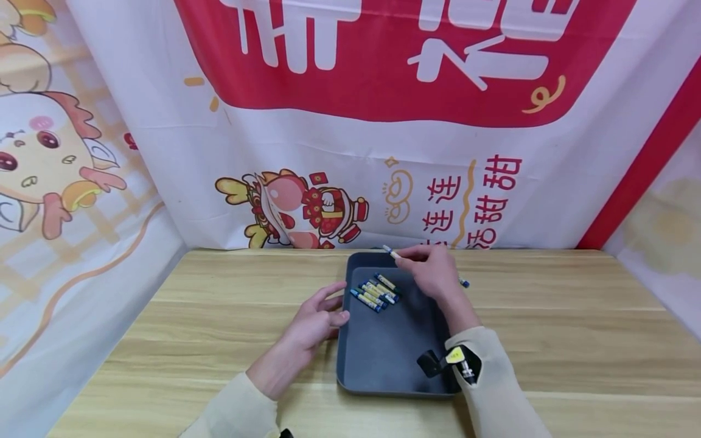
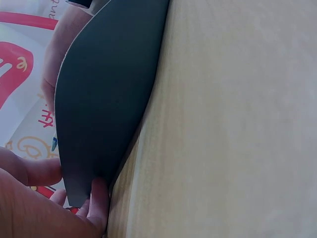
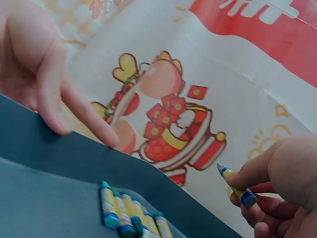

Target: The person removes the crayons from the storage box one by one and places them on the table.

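My right hand (image 1: 432, 271) pinches a crayon (image 3: 237, 186) between thumb and fingers above the far right corner of a dark grey tray (image 1: 391, 365). This crayon has a yellowish label, a blue end and a pale tip. Inside the tray, several similar crayons (image 1: 375, 292) lie side by side near its left wall. My left hand (image 1: 314, 316) is at that wall, its thumb and forefinger touching the rim, with another finger (image 2: 99, 198) against the outer side. Past my right wrist, part of one more crayon (image 1: 463, 281) shows on the table.
The tray stands on a light wooden table (image 1: 241, 316). Behind the table hangs a white cloth (image 1: 181, 152) with red and cartoon prints, and a printed sheet also covers the left side. A small camera (image 1: 432, 363) on my right wrist overhangs the tray.
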`<state>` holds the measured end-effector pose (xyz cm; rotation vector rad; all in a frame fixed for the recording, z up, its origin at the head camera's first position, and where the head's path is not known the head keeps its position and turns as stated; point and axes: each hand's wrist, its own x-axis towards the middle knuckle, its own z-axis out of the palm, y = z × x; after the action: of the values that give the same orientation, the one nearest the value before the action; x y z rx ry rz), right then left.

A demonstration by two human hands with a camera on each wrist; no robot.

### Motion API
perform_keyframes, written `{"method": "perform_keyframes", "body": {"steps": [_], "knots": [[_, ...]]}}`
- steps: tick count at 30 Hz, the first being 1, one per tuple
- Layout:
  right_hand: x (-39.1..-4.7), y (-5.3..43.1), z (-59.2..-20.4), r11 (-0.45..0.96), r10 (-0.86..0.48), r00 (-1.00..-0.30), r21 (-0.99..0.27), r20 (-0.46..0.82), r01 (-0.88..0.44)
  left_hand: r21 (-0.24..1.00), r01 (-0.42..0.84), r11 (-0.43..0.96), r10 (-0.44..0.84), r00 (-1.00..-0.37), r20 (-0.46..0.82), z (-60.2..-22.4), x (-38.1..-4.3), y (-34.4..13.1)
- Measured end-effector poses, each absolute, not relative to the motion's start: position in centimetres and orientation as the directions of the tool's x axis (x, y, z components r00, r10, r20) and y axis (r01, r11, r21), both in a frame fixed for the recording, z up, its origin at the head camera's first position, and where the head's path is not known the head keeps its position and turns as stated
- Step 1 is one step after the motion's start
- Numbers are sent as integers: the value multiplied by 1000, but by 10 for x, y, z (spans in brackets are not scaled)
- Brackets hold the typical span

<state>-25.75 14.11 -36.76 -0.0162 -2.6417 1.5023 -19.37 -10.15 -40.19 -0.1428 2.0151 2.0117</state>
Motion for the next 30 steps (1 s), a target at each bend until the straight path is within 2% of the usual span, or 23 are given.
{"method": "perform_keyframes", "body": {"steps": [17,25,30], "knots": [[-260,197,-370,429,198,-980,-899,5,82,960,-277,28,131,-951,-278,-402,-195,-97],[-263,217,-377,473,291,-956,-874,36,111,960,-279,23,123,-952,-280,-401,-194,-99],[-264,228,-383,462,327,-945,-874,11,150,959,-283,22,120,-951,-284,-401,-194,-100]]}}
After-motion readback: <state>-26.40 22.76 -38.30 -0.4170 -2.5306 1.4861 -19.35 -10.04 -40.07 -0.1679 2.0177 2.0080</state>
